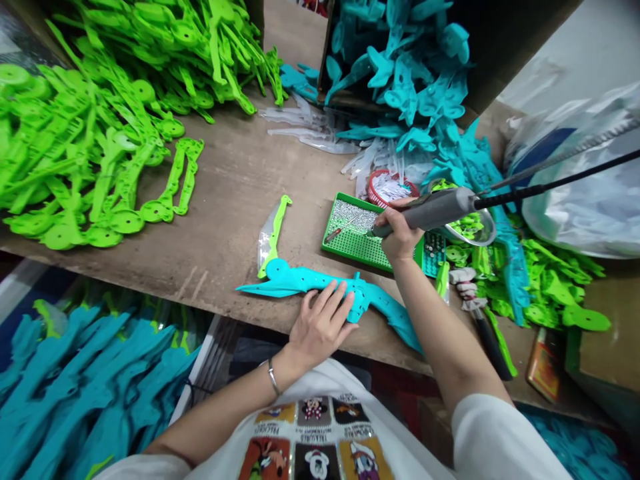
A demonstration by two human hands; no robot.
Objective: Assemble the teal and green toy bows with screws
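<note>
A long turquoise plastic toy body [287, 277] lies along the bench's near edge. Across its middle, my left hand [323, 321] rests flat with fingers stretched out. My right hand [399, 233] is wrapped round a grey electric screwdriver [435, 212], held tilted with its tip pointing left over a green tray [367, 250]. Small silvery screws [353, 217] fill the back part of that tray, and a small red-handled screwdriver [335, 233] lies in it. Behind the toy body sits a clear blade piece with a lime-green edge [273, 233], touching or close to it.
Lime-green parts [100, 153] are heaped at the left. Turquoise parts [405, 73] spill from a box at the back. A red basket [373, 190] and metal bowl [490, 230] stand behind the tray. A black-handled tool [493, 347] lies right. Cables [555, 175] run from the screwdriver.
</note>
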